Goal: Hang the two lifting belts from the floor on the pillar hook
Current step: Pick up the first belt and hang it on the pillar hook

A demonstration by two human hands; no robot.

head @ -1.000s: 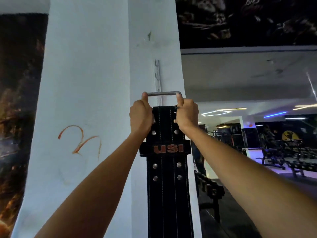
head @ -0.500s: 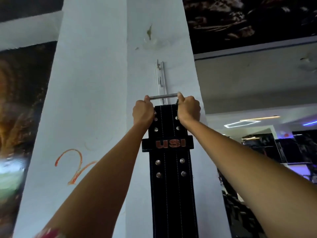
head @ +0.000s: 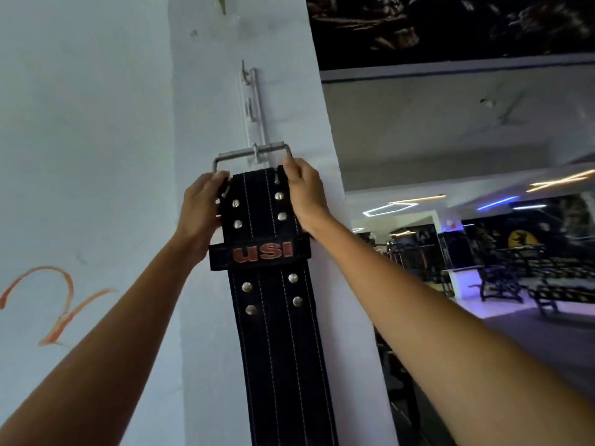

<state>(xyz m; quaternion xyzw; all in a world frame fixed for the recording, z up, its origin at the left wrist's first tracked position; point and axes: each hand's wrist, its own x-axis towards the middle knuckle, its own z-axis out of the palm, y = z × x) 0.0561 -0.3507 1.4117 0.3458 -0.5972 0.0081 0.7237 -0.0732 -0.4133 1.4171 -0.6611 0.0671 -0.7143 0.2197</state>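
Belt: the black leather lifting belt with red "USI" letters (head: 273,284) hangs down flat along the white pillar (head: 206,91), its top end held up.
Buckle: the silver metal buckle frame (head: 252,153) sits across the lowest prong of the white wall hook rail (head: 254,104); it seems caught there.
Left hand (head: 201,214): fingers closed on the belt's top left edge.
Right hand (head: 302,191): fingers closed on the top right edge.
How to do it well: lower both sides evenly, feel the prong take the weight, then release slowly.
Risk: the frame sits a little tilted and may slip off.
Second belt: not visible here.
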